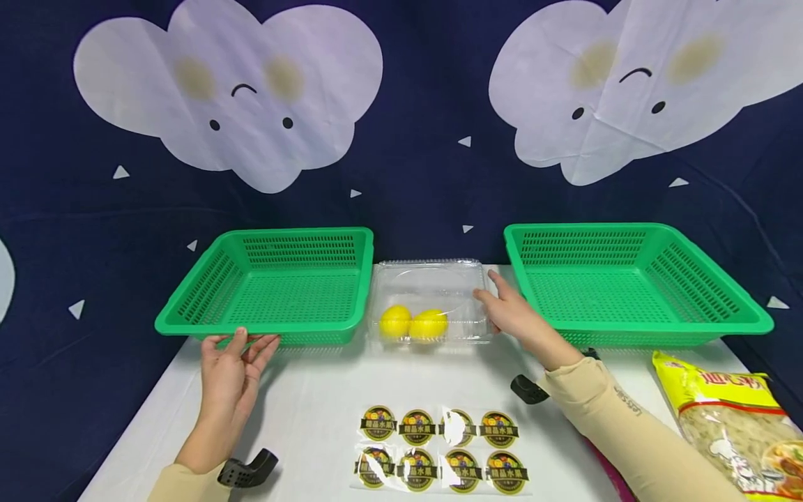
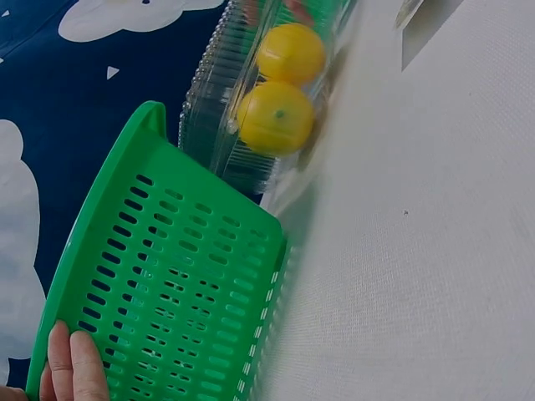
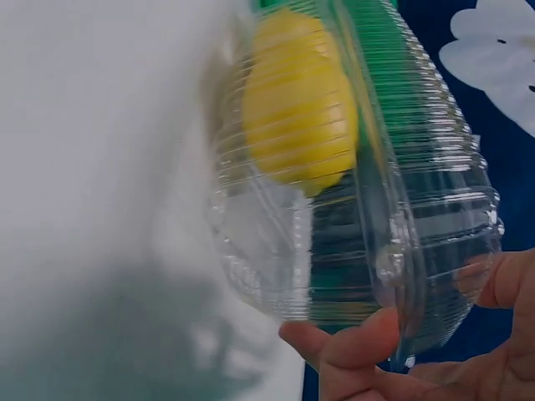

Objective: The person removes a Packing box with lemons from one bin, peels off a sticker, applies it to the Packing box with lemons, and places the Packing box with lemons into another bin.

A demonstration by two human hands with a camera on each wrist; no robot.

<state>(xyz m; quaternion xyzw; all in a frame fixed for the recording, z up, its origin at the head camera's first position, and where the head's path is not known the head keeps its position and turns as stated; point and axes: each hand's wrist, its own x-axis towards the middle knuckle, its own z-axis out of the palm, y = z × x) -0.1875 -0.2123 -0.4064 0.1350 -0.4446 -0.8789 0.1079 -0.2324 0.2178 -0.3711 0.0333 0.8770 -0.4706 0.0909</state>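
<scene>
A clear plastic clamshell box (image 1: 433, 286) stands between two green baskets, its lid down over two lemons (image 1: 429, 324). My right hand (image 1: 511, 314) grips the box by its right end; in the right wrist view its fingers (image 3: 359, 342) lie along the box's edge, with the thumb at the lid side. At the left green basket (image 1: 263, 329), my left hand (image 1: 228, 380) holds the front rim, thumb on top and fingers below. The left wrist view shows its fingertips (image 2: 79, 359) against the basket's slotted wall.
Another green basket (image 1: 627, 329) stands at the right. A sheet of round fruit stickers (image 1: 439, 439) lies in front of the box. A yellow food bag (image 1: 728, 418) lies at the right, partly behind my right sleeve. A dark cloud-printed curtain (image 1: 433, 104) hangs behind the white table (image 1: 320, 390).
</scene>
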